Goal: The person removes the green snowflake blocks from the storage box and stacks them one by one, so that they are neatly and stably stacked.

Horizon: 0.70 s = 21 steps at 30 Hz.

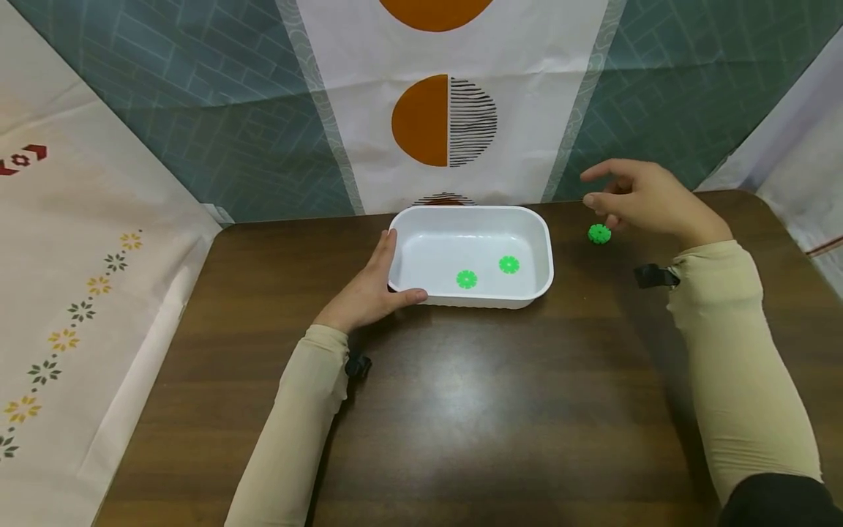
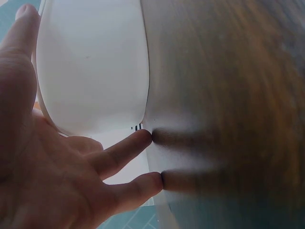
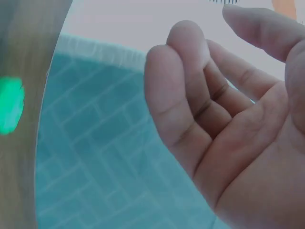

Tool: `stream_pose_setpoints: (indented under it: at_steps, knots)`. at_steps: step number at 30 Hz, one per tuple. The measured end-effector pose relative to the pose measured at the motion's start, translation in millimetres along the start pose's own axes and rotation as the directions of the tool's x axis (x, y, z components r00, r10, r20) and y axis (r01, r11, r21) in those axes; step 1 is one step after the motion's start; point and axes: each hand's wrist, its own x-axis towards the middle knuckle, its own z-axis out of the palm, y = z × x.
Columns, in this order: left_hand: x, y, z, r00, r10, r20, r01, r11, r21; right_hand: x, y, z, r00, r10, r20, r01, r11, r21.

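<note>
A white plastic tray [image 1: 435,252] stands at the table's far edge. Inside it lie two green notched discs, one disc [image 1: 467,279] close to the near wall and another disc [image 1: 509,264] to its right. My left hand [image 1: 365,293] rests against the tray's left end, fingers spread and thumb along the near rim. In the left wrist view two of its fingertips [image 2: 145,137] touch the tabletop beside the tray. To the right of the tray my right hand [image 1: 648,201] hovers with loosely bent fingers and holds nothing. A third green disc [image 1: 599,233] shows just below its fingers.
The brown wooden table [image 1: 454,410] ends right behind the tray, where a patterned cloth [image 1: 527,95] hangs. White cloth with printed flowers [image 1: 99,307] covers the left side. More white cloth [image 1: 800,161] hangs at the right. A dark camera [image 1: 655,276] sits at the right wrist.
</note>
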Motion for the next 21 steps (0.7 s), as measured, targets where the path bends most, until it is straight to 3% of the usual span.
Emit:
stream_pose_setpoints:
  at_steps: [11, 21]
  knots:
    - [-0.9, -1.1, -1.5, 1.0, 0.016, -0.001, -0.016, 1.0, -0.014, 22.8, -52.6, 34.7, 0.989, -0.131, 0.066, 0.123, 0.986, 0.113]
    - [0.4, -2.5, -0.3, 1.0, 0.013, -0.008, -0.013, 1.0, -0.02, 37.2, -54.8, 77.9, 0.977, -0.141, 0.158, 0.139, 0.99, 0.022]
